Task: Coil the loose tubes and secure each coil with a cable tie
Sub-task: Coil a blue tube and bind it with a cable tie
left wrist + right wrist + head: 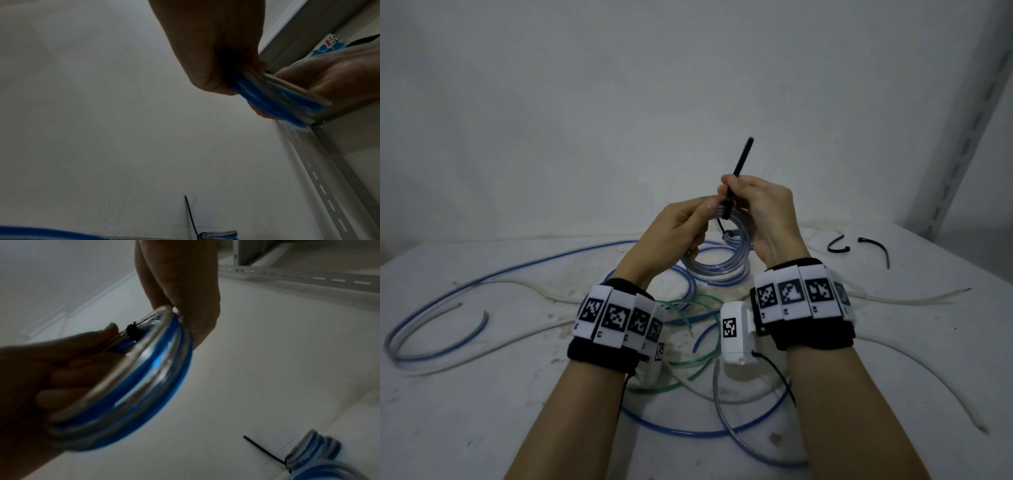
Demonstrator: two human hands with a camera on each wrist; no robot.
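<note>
Both hands are raised above the table. My left hand (pixel 681 233) grips a coil of clear and blue tube (pixel 717 270), its fingers curled through the loops (pixel 154 369). A black cable tie (pixel 743 157) wraps the top of the coil, its head (pixel 133 332) sitting against the tubes beside the left thumb. My right hand (pixel 760 209) pinches the tie's strap just above the coil, and the tail sticks up past the fingers. In the left wrist view the coil (pixel 287 100) is squeezed between the two hands.
A second tube coil (pixel 314 451) with a tie on it lies on the table behind the hands. Two spare black ties (pixel 839 245) (pixel 876 248) lie at the right. Loose blue (pixel 482 281), green (pixel 688 308) and whitish (pixel 893 298) tubes sprawl over the table. A slotted shelf post (pixel 962 137) stands at the right.
</note>
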